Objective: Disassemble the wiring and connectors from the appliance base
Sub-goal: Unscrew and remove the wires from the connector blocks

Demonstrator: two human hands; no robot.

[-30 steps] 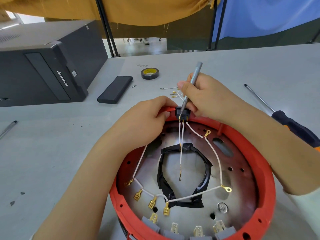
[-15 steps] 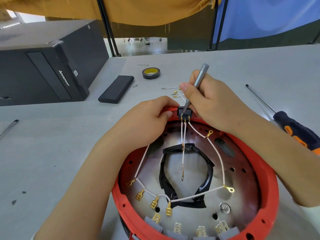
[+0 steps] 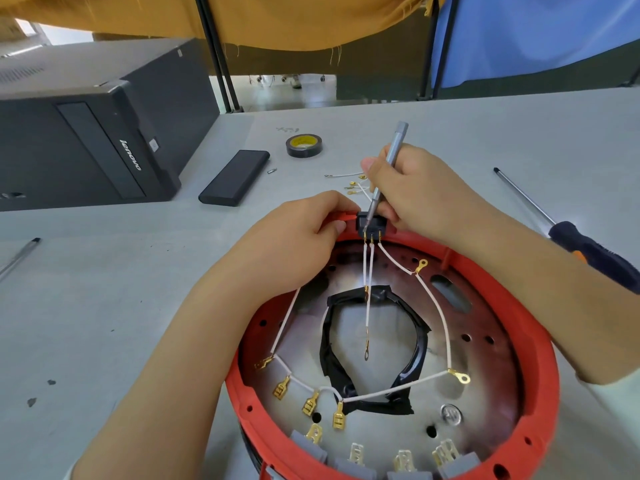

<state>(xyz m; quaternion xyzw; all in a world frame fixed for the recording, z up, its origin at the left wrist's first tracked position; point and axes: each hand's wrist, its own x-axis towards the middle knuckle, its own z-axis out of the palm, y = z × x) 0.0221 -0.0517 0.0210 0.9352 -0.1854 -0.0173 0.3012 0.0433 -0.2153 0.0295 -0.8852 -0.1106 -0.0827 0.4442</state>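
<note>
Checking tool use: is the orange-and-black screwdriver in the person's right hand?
No: the right hand holds a slim grey tool, while the orange-and-black screwdriver lies on the table.

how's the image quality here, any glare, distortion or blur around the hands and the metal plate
Head view: soft, even light with faint shadows. The wide lens bends the table edge and stretches the forearms. A bright sheen washes out the metal plate inside the red base. The left hand, right hand and grey screwdriver look sharp.
</note>
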